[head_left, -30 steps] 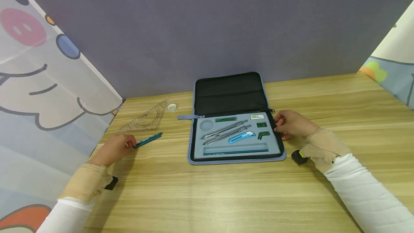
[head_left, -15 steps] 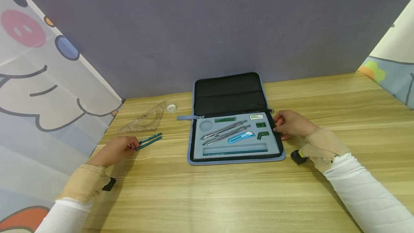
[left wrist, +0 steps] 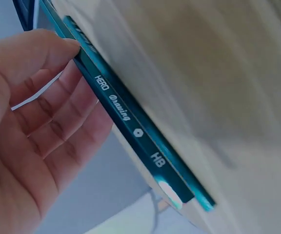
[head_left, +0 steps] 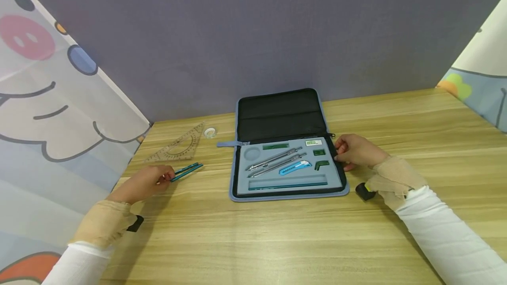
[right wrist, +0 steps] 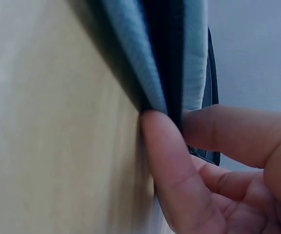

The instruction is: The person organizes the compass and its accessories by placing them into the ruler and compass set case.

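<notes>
My left hand (head_left: 142, 182) pinches two teal pencils (head_left: 187, 171) low over the wooden surface (head_left: 253, 241), fingers (left wrist: 57, 124) curled along their barrels. My right hand (head_left: 356, 151) pinches the right edge of the open drawing-set case (head_left: 287, 162), thumb and fingers (right wrist: 167, 161) clamping its rim. I judge it best to keep the case steady and both pencils parallel, tips together.

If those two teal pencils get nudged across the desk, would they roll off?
Probably only a little. The pencils look flat-sided in the left wrist view, so they should settle quickly. They seem light and stiff, and the left hand pinches their ends. The wooden table looks smooth, so they might slide.
</notes>
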Available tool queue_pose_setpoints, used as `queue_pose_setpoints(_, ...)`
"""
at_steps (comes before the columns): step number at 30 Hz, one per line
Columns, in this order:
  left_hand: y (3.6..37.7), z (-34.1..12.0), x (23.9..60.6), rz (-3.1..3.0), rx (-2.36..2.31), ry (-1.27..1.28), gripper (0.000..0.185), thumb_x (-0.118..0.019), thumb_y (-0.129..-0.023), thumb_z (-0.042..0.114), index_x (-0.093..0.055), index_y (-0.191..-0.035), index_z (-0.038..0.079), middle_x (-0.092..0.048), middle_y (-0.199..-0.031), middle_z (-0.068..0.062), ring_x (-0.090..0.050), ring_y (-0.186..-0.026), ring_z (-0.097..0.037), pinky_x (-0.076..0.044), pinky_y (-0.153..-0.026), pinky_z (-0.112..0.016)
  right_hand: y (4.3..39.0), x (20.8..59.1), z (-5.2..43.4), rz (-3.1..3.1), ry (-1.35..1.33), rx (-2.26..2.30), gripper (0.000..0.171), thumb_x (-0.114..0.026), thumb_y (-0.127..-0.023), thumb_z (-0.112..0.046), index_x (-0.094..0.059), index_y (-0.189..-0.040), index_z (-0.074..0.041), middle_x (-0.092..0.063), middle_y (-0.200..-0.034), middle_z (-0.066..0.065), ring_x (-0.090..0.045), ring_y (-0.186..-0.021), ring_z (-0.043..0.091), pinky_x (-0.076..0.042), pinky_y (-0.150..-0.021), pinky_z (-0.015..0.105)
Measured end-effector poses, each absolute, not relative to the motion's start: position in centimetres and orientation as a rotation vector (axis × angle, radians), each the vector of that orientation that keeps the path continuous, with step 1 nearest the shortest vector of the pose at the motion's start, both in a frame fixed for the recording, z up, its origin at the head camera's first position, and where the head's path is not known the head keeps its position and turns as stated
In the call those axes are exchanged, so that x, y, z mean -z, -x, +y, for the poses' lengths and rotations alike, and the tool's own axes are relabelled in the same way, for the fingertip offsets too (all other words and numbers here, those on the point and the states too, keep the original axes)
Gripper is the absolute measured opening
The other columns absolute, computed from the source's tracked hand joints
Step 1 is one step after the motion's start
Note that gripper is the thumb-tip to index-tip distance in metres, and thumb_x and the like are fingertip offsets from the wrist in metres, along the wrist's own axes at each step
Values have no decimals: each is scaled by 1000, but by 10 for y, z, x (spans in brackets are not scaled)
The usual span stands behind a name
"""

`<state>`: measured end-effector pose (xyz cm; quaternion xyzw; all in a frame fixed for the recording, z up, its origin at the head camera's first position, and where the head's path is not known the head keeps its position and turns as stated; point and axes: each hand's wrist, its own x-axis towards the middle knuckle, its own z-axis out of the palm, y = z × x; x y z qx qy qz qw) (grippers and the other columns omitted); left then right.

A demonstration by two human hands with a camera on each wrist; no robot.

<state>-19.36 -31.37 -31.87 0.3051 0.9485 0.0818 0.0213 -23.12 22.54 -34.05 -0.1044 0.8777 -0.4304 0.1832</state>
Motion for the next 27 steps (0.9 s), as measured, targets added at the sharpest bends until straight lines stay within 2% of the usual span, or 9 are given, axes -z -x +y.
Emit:
queue_pose_setpoints(16,189,-249,304,2935,-193,-1059,12,-65,-84,-1,-65,-92,8,-63,-86,3,-59,-75,-8,-51,-65,-25,233,342,225,2479,275,1197,30,-59,-85,4,-42,-109,13,-45,-84,12,-55,-65,16,-56,-57,31)
queue_pose_setpoints(27,186,-212,294,2921,-200,-1132,13,-65,-84,-1,-66,-93,8,-65,-88,0,-60,-74,-10,-52,-66,-25,231,340,225,2484,272,1199,29,-59,-85,4,-43,-107,13,-45,-84,11,-55,-65,16,-56,-57,31)
